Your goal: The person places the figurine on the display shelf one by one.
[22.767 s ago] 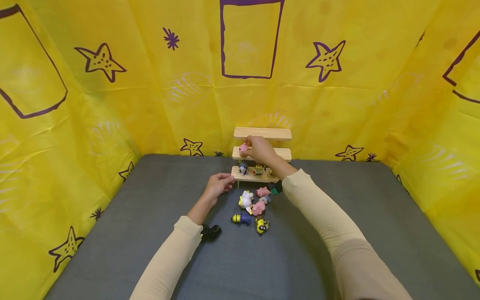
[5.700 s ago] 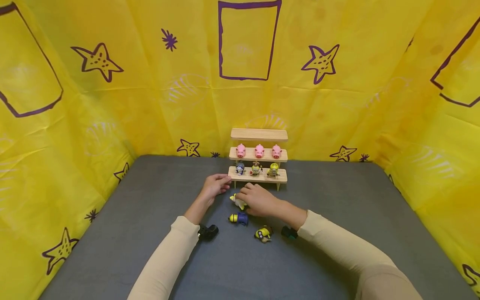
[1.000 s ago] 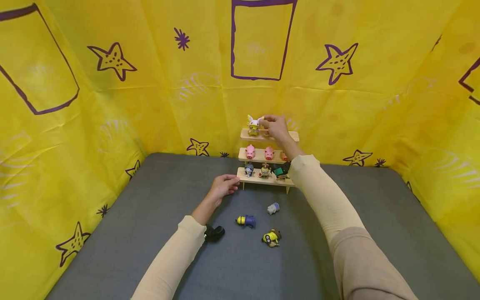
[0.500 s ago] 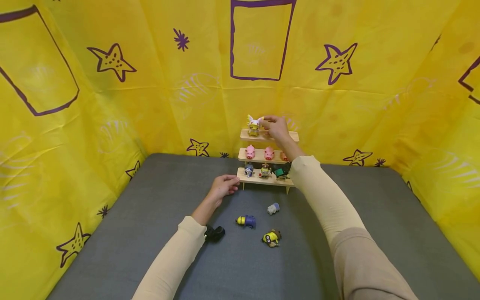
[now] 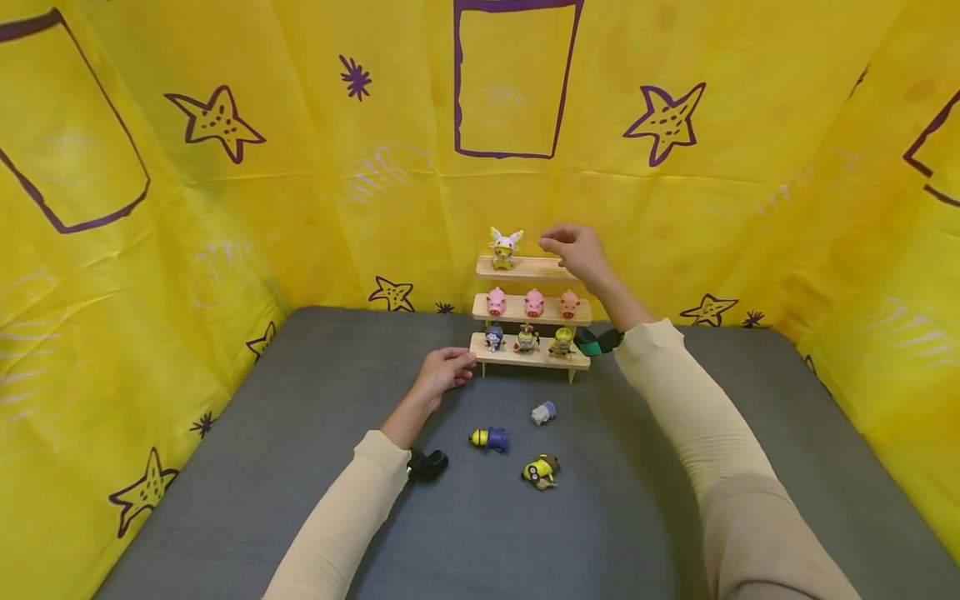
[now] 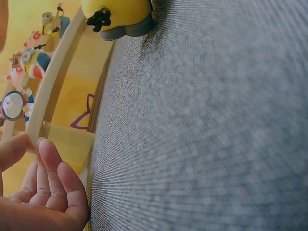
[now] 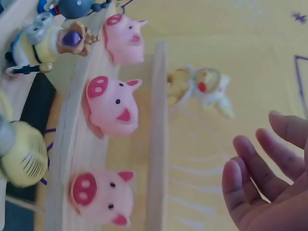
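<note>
My left hand (image 5: pixel 441 373) pinches the left end of the lowest board of a three-tier wooden display stand (image 5: pixel 491 354); the thumb and fingers meet at its edge in the left wrist view. Beside the top board, my right hand (image 5: pixel 581 252) hangs with loosely bent fingers and holds nothing. Left of it, a yellow figurine with a white eared hood (image 5: pixel 504 244) stands upright on that board, apart from the fingers. Three pink pig figurines (image 5: pixel 533 302) line the middle board. Below them stand a blue-and-white cat figurine (image 5: pixel 493 337) and two yellow minion figurines (image 5: pixel 527 338).
On the grey tabletop (image 5: pixel 360 533) lie a small grey-blue figurine (image 5: pixel 543 412), a minion in blue (image 5: pixel 490 439) and a yellow-and-brown minion (image 5: pixel 541 472). Yellow patterned cloth (image 5: pixel 375 225) hangs behind the stand and at both sides.
My right hand has let go of the hooded figurine and drawn away to the right. Over the longer span, pigs came to fill the middle board. The left hand keeps its hold.
</note>
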